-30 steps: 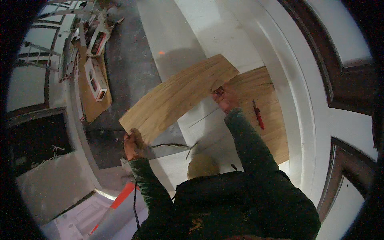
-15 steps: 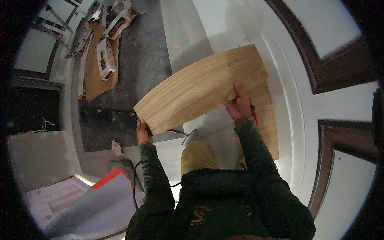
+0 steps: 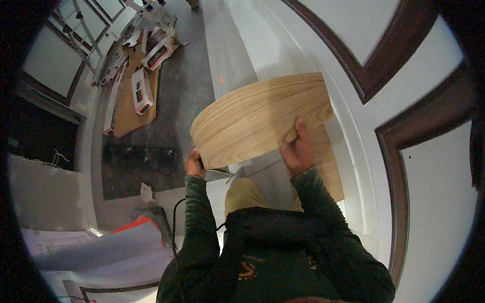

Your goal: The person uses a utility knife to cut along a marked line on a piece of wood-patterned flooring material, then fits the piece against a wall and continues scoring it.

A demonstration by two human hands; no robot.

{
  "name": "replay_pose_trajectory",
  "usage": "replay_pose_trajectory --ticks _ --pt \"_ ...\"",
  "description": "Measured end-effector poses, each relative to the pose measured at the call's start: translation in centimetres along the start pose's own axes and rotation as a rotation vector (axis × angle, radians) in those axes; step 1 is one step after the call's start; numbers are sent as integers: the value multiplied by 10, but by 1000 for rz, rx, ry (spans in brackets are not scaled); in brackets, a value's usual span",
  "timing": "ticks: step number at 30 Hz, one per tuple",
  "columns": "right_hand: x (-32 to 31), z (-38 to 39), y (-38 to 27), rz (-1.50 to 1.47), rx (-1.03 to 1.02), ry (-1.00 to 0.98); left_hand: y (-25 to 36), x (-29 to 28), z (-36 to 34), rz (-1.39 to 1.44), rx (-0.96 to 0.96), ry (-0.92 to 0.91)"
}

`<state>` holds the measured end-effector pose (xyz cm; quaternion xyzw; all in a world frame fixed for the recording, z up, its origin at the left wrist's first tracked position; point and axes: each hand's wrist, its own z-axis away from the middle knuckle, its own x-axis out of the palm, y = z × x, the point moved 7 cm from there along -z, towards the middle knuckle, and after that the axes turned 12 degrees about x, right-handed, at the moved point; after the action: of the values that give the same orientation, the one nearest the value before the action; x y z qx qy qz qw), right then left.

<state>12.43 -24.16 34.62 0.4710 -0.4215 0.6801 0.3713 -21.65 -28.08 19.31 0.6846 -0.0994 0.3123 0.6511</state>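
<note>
1. Hands and grip. The left hand (image 3: 195, 163) pinches the near left corner of a wood-grain plank (image 3: 252, 118); the right hand (image 3: 299, 151) grips its near edge toward the right end, thumb lying on the face (the fingers beneath are hidden).

2. Position. The plank is held crosswise in front of the person, above pale floor strips (image 3: 230, 55) and partly over a similar brown board (image 3: 328, 164) at the right. Its right end lies near the white trim (image 3: 349, 151) in this view; whether the two touch cannot be told.

3. Good handling. Carrying the piece steadily would seem to call for support toward both ends, as here, with the hands raised evenly so that neither end dips. The left grip, being at a corner, probably bears twisting poorly; more palm beneath that end should help. The right corners deserve watching, since a knock could mark the trim or chip an edge.

4. Appearance. The plank is light brown, with darker grain lines running along its length and a broad, smooth-looking face. Its far edge appears bowed (the fisheye lens bends straight edges, so true curvature cannot be judged). A paler patch shows beside the right thumb; its nature is unclear.
</note>
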Motion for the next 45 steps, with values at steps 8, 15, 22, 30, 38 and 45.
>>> replay_pose_trajectory --ticks 8,15,22,30,38,45 --pt "15 28 -6 4 -96 -45 -23 48 5 -96 -3 -5" --pt "41 42 1 57 -100 -148 -21 38 -17 -546 256 186" --pt "35 53 -28 62 -101 -164 159 290 56 -1095 1125 -297" --pt "15 32 23 -157 170 -246 112 314 38 -291 861 -370" --pt "-26 13 -19 15 43 -70 106 273 4 -501 765 -391" --pt "21 38 -68 1285 -387 288 112 261 2 -1614 818 -166"
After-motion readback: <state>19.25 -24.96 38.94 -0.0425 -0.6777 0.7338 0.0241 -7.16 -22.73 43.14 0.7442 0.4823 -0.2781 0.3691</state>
